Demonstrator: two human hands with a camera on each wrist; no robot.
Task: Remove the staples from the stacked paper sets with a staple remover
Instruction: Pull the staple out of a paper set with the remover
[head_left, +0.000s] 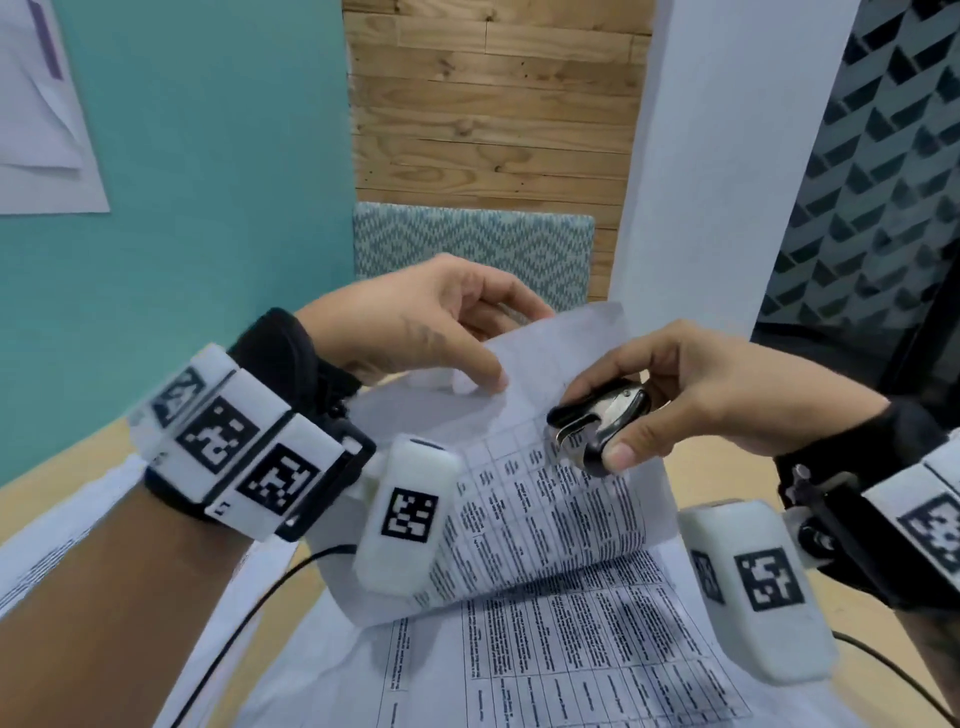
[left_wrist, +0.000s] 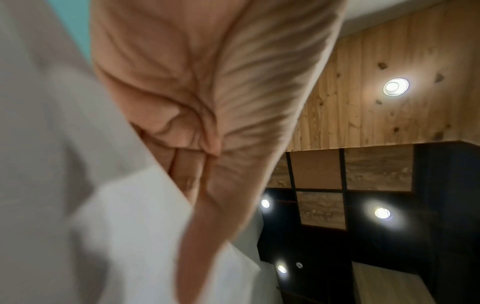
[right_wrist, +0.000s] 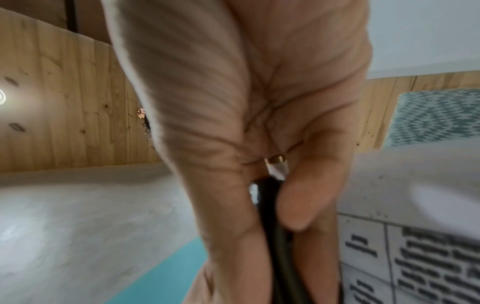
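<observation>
Staple remover (head_left: 597, 423) pinched in right hand (head_left: 701, 384) over lifted paper set (head_left: 530, 499).
Set held up off the table stack (head_left: 571, 660), top edge pinched by left hand (head_left: 415, 322); staple not visible. Claws are best slid under it before squeezing, paper kept taut.

A teal wall (head_left: 208, 218) fills the left of the head view, with a white sheet with a purple stripe (head_left: 36, 114) hanging on it at the upper left. Beside the wall runs a panel of horizontal pine planks (head_left: 493, 98), and in front of that stands a chair back in blue-and-white zigzag fabric (head_left: 467, 244). A white column (head_left: 727, 156) rises to the right, next to a dark surface with a geometric pattern (head_left: 883, 171). Below lies a light wooden tabletop (head_left: 93, 452), crossed by a black cable (head_left: 270, 592). Round ceiling lights (left_wrist: 395, 86) glow in the left wrist view.
</observation>
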